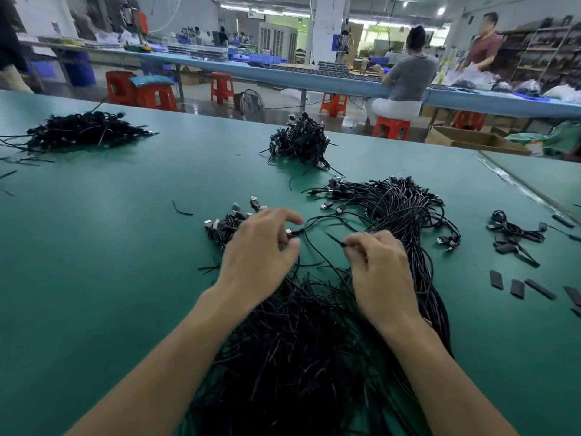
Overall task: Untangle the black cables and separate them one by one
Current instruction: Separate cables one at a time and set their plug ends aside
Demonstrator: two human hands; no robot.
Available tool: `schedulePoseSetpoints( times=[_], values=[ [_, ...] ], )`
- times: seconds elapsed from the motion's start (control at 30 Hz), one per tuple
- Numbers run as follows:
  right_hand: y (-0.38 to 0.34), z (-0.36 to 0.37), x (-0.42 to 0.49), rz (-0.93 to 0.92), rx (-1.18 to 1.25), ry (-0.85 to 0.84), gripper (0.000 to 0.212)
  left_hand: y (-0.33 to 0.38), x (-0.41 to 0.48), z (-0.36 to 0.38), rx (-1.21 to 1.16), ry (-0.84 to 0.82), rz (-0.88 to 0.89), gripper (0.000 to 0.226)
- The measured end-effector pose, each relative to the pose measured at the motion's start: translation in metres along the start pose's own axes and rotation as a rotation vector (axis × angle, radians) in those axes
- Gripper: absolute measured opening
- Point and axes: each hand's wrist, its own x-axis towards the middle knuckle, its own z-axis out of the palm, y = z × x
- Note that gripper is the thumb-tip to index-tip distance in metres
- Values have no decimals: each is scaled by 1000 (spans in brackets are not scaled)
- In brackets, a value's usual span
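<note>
A big tangle of black cables (292, 350) lies on the green table in front of me, running under both forearms. My left hand (259, 250) pinches the USB plug end of one black cable (317, 247), which loops between my hands. My right hand (379, 272) pinches a thin black strand end near that loop. Behind my left hand lies a small bunch of USB plugs (234, 217). To the right, a laid-out bundle of cables (399, 209) curves down past my right wrist.
Two more black cable heaps sit far left (81, 130) and centre back (300, 141). A small cable bunch (512, 232) and flat black pieces (517, 287) lie at right. The green table (110, 247) ends at right; people work at a blue bench behind.
</note>
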Motion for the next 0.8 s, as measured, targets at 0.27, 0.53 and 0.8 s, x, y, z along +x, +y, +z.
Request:
schedulePoseSetpoints(
  times=[0.27,0.53,0.8],
  values=[
    [-17,-16,-30,-331,365,171,15,13,-4,16,-311,130,-158,20],
    [0,-27,-27,-23,237,368,13,22,-9,-8,-60,-30,-129,15],
    [-23,-21,-30,165,809,315,9,26,-16,-13,-86,-490,-21,26]
  ],
)
